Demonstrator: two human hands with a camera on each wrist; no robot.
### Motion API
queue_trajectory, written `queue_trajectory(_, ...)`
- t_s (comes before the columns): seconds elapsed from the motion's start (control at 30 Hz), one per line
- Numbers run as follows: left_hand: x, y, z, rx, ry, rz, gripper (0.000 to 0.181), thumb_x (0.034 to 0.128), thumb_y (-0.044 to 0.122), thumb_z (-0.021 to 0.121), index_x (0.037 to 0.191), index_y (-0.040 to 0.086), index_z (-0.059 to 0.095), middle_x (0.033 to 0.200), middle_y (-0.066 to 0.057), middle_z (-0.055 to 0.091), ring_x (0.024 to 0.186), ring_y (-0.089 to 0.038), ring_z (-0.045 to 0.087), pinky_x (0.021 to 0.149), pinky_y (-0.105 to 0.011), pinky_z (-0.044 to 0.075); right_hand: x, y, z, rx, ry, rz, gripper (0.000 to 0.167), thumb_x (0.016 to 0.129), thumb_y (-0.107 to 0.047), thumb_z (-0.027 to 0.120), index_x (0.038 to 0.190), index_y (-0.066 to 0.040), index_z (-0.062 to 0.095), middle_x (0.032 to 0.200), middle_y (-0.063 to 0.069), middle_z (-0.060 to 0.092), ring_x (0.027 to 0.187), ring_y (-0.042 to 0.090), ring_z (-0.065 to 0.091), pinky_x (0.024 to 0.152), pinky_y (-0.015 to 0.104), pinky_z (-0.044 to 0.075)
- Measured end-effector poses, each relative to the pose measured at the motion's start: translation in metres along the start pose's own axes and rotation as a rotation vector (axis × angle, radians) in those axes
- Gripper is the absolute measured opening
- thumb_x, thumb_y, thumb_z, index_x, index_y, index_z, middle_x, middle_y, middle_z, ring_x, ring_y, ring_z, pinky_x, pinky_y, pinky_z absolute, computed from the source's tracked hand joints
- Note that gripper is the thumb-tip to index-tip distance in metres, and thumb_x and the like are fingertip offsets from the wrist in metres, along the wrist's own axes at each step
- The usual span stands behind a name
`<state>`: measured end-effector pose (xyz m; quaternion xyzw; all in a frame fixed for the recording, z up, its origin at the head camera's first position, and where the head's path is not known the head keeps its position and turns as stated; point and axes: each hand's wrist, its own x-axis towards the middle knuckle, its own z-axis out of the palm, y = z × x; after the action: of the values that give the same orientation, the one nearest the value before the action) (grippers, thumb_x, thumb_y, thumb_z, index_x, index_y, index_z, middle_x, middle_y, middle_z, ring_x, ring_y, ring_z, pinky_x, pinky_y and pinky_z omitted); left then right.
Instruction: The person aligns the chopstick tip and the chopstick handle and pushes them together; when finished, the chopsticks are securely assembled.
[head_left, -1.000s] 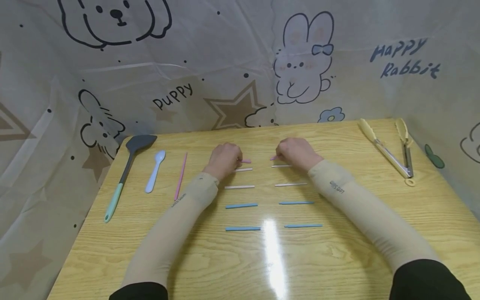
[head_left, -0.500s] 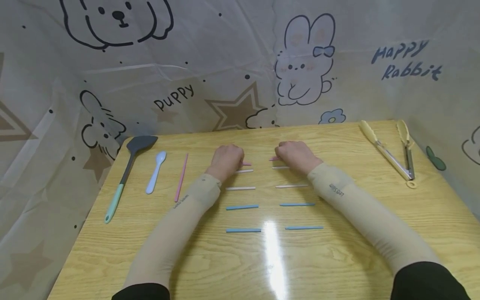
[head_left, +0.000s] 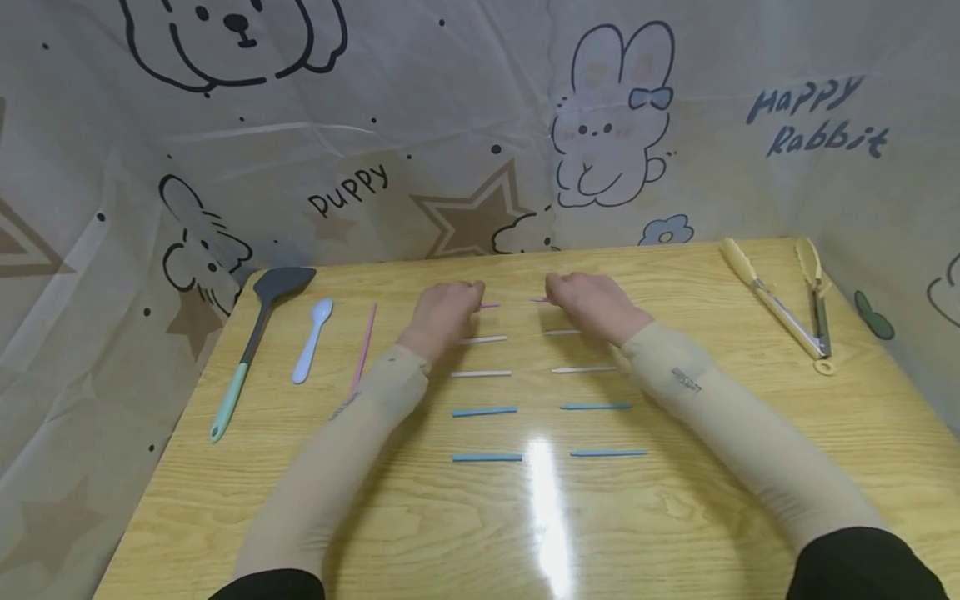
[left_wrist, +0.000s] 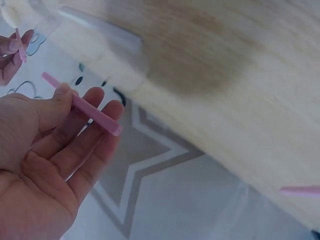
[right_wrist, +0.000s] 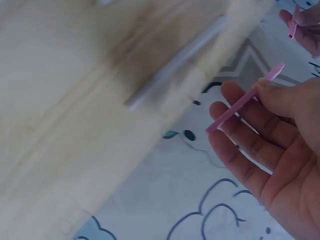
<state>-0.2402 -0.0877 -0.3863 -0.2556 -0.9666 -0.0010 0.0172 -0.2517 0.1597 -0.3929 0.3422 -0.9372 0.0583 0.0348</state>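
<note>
My left hand (head_left: 444,315) pinches a short pink stick (head_left: 491,305) near the back of the table; in the left wrist view the thumb presses that pink stick (left_wrist: 97,115) against the fingers. Across a gap, my right hand (head_left: 594,304) pinches another pink stick (head_left: 537,298), and the right wrist view shows this pink stick (right_wrist: 239,103) lying over the fingers under the thumb. In front of the hands lie two columns of sticks: white ones, such as the white stick (head_left: 482,374) and the white stick (head_left: 583,369), then blue ones, such as the blue stick (head_left: 487,457) and the blue stick (head_left: 608,453).
At the left lie a spatula (head_left: 243,367) with a green handle, a pale blue spoon (head_left: 311,342) and a longer pink stick (head_left: 365,346), partly behind the left sleeve. Open tongs (head_left: 787,321) lie at the right. A patterned cloth (head_left: 450,100) stands behind the table (head_left: 420,533).
Both hands have moved slightly toward the table's back edge with their pink sticks, away from the nearest white sticks. The white and blue sticks lie as before.
</note>
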Motion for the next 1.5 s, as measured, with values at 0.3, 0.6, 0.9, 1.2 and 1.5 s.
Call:
queue_trajectory(0.3,-0.034,0.001,-0.016,-0.024,0.179,0.072,0.008,0.1004,0.009,0.058,0.098,0.006,0.050,0.071,-0.003,0.056,0.057,-0.017,0.053,0.045,-0.033,0.046,-0.021,-0.018,-0.020,0.100,0.104,-0.054,0.006,0.101,-0.012,0.059,0.097,-0.008,0.056,0.081,0.002,0.061,0.065,0.014,0.053,0.057,0.032,0.051)
queue_trajectory(0.6,-0.055,0.004,-0.032,-0.058,0.311,0.133,0.019,0.1019,0.023,0.055,0.093,0.007,0.049,0.069,-0.002,0.050,0.056,-0.016,0.047,0.045,-0.032,0.042,-0.033,-0.031,-0.042,0.139,0.232,-0.116,0.006,0.102,-0.012,0.056,0.103,-0.006,0.057,0.078,0.002,0.063,0.055,0.011,0.049,0.051,0.030,0.048)
queue_trajectory(0.9,-0.066,0.003,-0.041,-0.162,0.393,0.198,0.009,0.0966,0.015,0.066,0.102,0.009,0.065,0.084,-0.002,0.067,0.067,-0.019,0.061,0.050,-0.034,0.049,-0.037,-0.042,-0.055,0.166,0.255,-0.173,0.011,0.094,-0.004,0.067,0.104,-0.006,0.066,0.091,0.003,0.070,0.068,0.014,0.064,0.062,0.033,0.055)
queue_trajectory(1.2,-0.067,0.008,-0.047,-0.176,0.402,0.231,0.006,0.0943,0.012,0.069,0.100,0.010,0.070,0.088,0.000,0.069,0.071,-0.015,0.063,0.053,-0.029,0.050,-0.038,-0.048,-0.061,0.110,0.289,-0.207,0.013,0.090,-0.006,0.072,0.103,-0.008,0.072,0.094,0.000,0.071,0.077,0.016,0.068,0.065,0.035,0.056)
queue_trajectory(1.5,-0.064,0.016,-0.050,-0.170,0.407,0.259,0.006,0.0949,0.014,0.068,0.099,0.010,0.071,0.089,0.001,0.068,0.076,-0.016,0.064,0.056,-0.030,0.051,-0.039,-0.053,-0.061,0.094,0.304,-0.213,0.010,0.091,-0.009,0.072,0.102,-0.008,0.072,0.092,0.000,0.071,0.072,0.015,0.067,0.060,0.032,0.055)
